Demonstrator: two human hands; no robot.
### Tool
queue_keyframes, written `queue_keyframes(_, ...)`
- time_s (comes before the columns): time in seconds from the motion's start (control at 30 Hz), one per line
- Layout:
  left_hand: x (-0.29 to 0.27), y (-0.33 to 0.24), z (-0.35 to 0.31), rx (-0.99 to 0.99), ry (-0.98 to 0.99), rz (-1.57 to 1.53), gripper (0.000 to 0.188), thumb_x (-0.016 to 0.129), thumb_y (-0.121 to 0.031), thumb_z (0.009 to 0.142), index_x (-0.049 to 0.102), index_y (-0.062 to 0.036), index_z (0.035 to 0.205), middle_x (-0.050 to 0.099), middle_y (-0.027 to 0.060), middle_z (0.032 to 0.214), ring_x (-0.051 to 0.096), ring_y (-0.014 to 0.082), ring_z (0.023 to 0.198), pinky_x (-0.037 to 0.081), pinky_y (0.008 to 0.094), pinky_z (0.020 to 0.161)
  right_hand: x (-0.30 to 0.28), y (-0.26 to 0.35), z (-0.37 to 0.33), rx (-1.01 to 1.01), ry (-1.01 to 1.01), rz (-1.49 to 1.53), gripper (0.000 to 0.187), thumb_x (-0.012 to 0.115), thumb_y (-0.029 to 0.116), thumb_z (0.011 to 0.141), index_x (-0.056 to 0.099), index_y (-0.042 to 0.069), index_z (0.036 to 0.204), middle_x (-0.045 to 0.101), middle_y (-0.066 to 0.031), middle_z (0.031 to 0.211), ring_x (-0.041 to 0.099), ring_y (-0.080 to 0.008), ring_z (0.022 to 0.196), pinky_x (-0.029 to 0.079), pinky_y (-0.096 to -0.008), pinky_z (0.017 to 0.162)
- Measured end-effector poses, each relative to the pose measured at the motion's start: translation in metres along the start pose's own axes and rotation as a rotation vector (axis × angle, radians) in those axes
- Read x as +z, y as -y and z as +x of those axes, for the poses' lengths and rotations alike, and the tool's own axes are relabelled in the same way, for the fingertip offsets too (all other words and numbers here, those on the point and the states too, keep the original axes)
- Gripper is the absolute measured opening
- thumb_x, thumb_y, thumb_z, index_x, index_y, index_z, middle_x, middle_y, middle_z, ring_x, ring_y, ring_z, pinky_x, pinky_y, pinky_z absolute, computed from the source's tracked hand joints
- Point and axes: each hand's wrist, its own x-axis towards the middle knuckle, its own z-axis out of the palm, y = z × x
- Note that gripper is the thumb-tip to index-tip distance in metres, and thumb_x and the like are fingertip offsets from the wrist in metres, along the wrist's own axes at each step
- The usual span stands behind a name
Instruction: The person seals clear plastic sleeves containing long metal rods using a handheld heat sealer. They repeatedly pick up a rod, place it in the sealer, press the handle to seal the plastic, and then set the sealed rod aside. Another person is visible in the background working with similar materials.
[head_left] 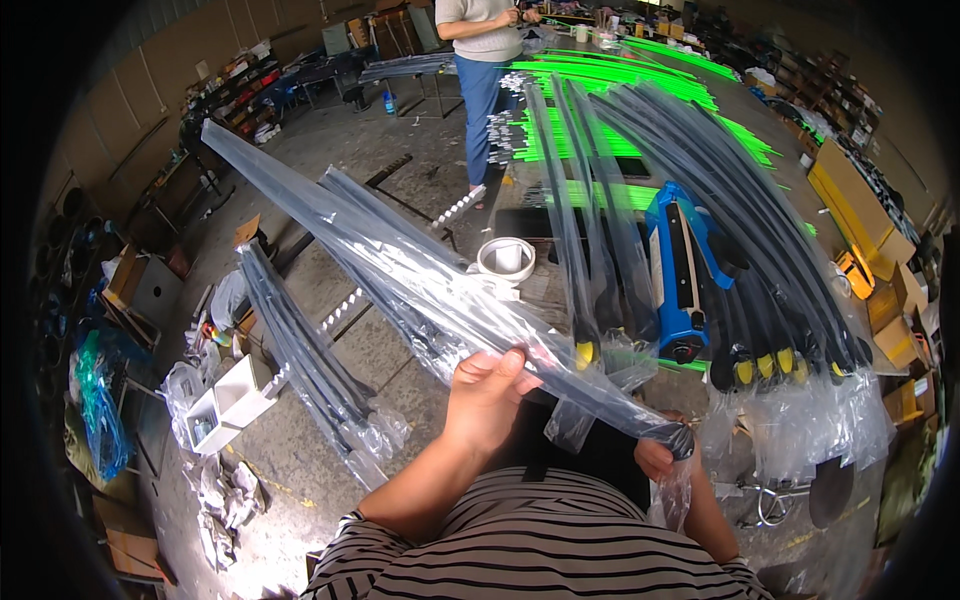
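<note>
A long clear plastic sleeve (400, 262) with dark, slender lengths inside runs slantwise from the far left to my lap. My left hand (488, 398) is closed round its lower part, thumb on top. Near the sleeve's gathered end, my right hand (657, 457) grips the plastic; some of its fingers are hidden. Just beyond my hands, a blue device (678, 275) with a black strip and a lever rests on the table. More dark lengths in clear sleeves (735, 200) lie to the right, with yellow marks near their ends.
A white ring-shaped roll (506, 259) lies past the held sleeve. Bright green rods (640, 90) cover the far table, where another person (482, 60) stands. Sleeved lengths (305, 345) lean at the left beside a white bin (230, 405). Cardboard (850, 215) stands at right.
</note>
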Motion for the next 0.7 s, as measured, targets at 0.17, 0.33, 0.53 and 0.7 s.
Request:
queue_keyframes(0.17,0.012,0.005,-0.007,-0.124,0.077,0.017,0.006,0.058,-0.004,0.077,0.06,0.0002,0.082,0.059,0.0114,0.09,0.058,0.0222,0.085,0.049,0.0322,0.074,-0.006,-0.001,0.003,0.004,0.06,-0.045,0.026,0.043,0.019,0.081,0.049,-0.005,0.084,0.041,-0.0073,0.045,0.038,-0.0151,0.03,0.034,-0.0284,0.029)
queue_keyframes(0.33,0.0,0.009,-0.009,-0.096,0.225,0.037,0.045,0.057,-0.032,0.079,0.051,0.0043,0.105,0.056,0.0115,0.1,0.052,0.0225,0.098,0.04,0.0333,0.089,-0.013,0.004,0.003,0.082,0.094,-0.095,0.031,0.045,0.022,0.08,0.048,-0.007,0.088,0.041,-0.0068,0.045,0.037,-0.0147,0.03,0.034,-0.0287,0.03)
queue_keyframes(0.53,-0.004,-0.029,0.022,0.114,-0.075,-0.065,0.042,0.052,-0.036,0.081,0.054,0.0021,0.098,0.058,0.0112,0.095,0.055,0.0214,0.091,0.043,0.0353,0.083,-0.019,-0.002,-0.001,0.0,0.062,0.061,0.035,0.046,0.024,0.079,0.048,-0.01,0.086,0.042,-0.006,0.045,0.037,-0.0147,0.03,0.035,-0.0283,0.03)
queue_keyframes(0.7,0.002,-0.02,0.019,0.072,-0.08,0.034,0.012,0.059,-0.013,0.079,0.059,-0.0026,0.086,0.061,0.0093,0.084,0.06,0.0196,0.078,0.049,0.0315,0.069,-0.014,0.008,0.002,0.057,0.042,-0.312,0.046,0.034,0.043,0.085,0.05,0.006,0.063,0.042,-0.0033,0.045,0.038,-0.0138,0.033,0.031,-0.0266,0.03)
